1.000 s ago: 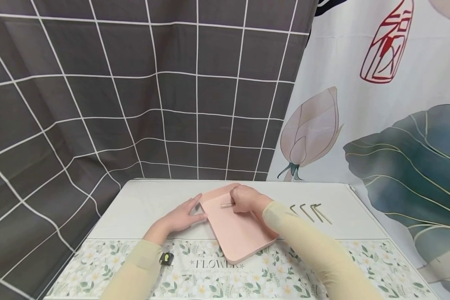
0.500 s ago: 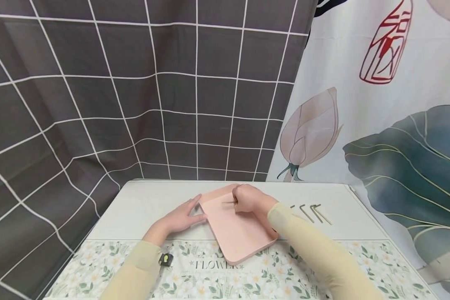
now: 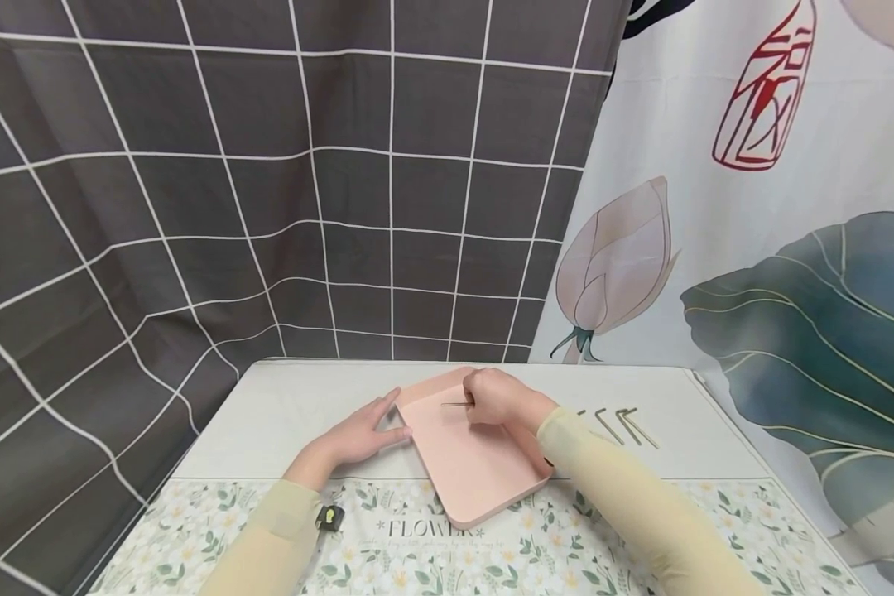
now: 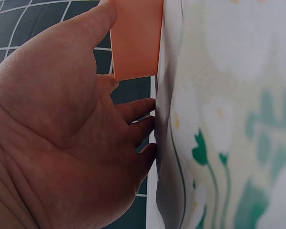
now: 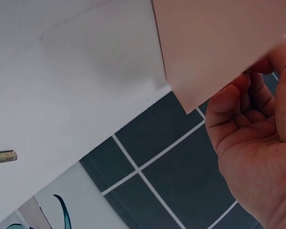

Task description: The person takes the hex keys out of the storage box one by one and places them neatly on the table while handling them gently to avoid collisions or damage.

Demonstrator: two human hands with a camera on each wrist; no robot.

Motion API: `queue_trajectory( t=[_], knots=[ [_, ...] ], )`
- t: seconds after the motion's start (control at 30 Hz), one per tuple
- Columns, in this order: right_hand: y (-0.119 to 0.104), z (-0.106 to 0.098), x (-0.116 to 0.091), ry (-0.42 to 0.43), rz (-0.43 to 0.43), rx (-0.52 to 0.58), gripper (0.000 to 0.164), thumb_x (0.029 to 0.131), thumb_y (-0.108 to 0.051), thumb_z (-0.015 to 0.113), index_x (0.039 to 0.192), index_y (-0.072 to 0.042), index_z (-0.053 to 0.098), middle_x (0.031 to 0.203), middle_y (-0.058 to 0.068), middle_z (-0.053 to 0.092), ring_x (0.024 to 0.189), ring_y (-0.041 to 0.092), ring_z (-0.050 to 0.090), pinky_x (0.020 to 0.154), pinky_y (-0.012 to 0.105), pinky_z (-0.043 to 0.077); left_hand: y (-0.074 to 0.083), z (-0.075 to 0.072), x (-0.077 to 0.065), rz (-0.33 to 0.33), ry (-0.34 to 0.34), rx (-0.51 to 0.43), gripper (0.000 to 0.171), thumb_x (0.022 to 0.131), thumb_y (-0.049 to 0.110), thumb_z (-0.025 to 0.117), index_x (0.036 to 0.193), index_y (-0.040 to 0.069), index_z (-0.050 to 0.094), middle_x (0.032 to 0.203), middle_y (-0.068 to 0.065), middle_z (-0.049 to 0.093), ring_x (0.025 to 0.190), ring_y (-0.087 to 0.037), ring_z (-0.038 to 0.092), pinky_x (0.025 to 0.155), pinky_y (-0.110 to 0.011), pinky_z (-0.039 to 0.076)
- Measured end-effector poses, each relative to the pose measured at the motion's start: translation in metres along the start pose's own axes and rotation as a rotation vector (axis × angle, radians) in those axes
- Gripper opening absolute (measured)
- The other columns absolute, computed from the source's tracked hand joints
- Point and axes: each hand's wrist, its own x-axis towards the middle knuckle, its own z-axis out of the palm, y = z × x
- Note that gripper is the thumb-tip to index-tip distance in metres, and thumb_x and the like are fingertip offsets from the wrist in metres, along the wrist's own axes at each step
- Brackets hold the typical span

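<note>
A shallow pink tray (image 3: 473, 468) lies at an angle on the table. My left hand (image 3: 358, 434) rests at its far left corner; thumb and index finger touch the tray wall (image 4: 137, 43), the other fingers extended. Inside the tray's far part, my right hand (image 3: 497, 397) grips a thin metal hex key with curled fingers, one arm of the hex key (image 3: 454, 404) pointing left. The rest of that key is hidden in the hand. In the right wrist view, the tray wall (image 5: 219, 43) hides part of the curled right hand (image 5: 257, 119) and its key.
Right of the tray, several bent hex keys (image 3: 629, 425) lie on the white table (image 3: 313, 389), partly behind the right sleeve. A floral cloth (image 3: 387, 571) covers the table's near part. A dark checked curtain (image 3: 417, 207) hangs behind, with a printed white curtain (image 3: 641, 124) beside it.
My right hand has shifted slightly right with the hex key, whose showing arm looks thinner now. The left hand and the tray stay in place.
</note>
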Motion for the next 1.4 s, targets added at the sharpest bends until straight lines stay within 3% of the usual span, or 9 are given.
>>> queue_trajectory(
  t=[0.6, 0.93, 1.17, 1.4],
  knots=[
    [0.006, -0.009, -0.017, 0.028, 0.011, 0.023, 0.018, 0.083, -0.008, 0.076, 0.078, -0.019, 0.063, 0.068, -0.009, 0.057, 0.065, 0.01, 0.052, 0.061, 0.027, 0.049, -0.003, 0.002, 0.003, -0.01, 0.005, -0.004, 0.098, 0.107, 0.064, 0.065, 0.179, 0.015, 0.022, 0.179, -0.026, 0.029, 0.166, -0.05, 0.026, 0.132, -0.071, 0.022],
    [0.015, -0.004, -0.03, 0.037, 0.045, 0.074, 0.013, 0.083, -0.009, 0.078, 0.081, -0.015, 0.068, 0.07, -0.009, 0.057, 0.065, 0.01, 0.052, 0.061, 0.028, 0.048, -0.004, 0.003, 0.002, -0.011, 0.007, -0.02, 0.097, 0.107, 0.062, 0.065, 0.18, 0.015, 0.022, 0.179, -0.026, 0.028, 0.166, -0.05, 0.025, 0.131, -0.073, 0.022],
    [0.02, -0.003, -0.036, 0.05, 0.076, 0.116, 0.021, 0.083, -0.008, 0.077, 0.078, -0.022, 0.062, 0.07, -0.009, 0.058, 0.064, 0.008, 0.052, 0.06, 0.026, 0.047, -0.006, 0.002, 0.003, -0.004, 0.007, -0.008, 0.097, 0.107, 0.063, 0.064, 0.18, 0.016, 0.02, 0.18, -0.026, 0.027, 0.166, -0.05, 0.025, 0.132, -0.071, 0.021],
    [0.026, -0.001, -0.042, 0.068, 0.087, 0.124, 0.021, 0.081, -0.008, 0.077, 0.077, -0.021, 0.062, 0.07, -0.008, 0.057, 0.064, 0.009, 0.051, 0.06, 0.027, 0.046, -0.006, 0.003, 0.004, -0.006, 0.005, -0.006, 0.097, 0.107, 0.063, 0.065, 0.18, 0.016, 0.02, 0.18, -0.026, 0.026, 0.166, -0.05, 0.025, 0.132, -0.072, 0.021]
  ],
)
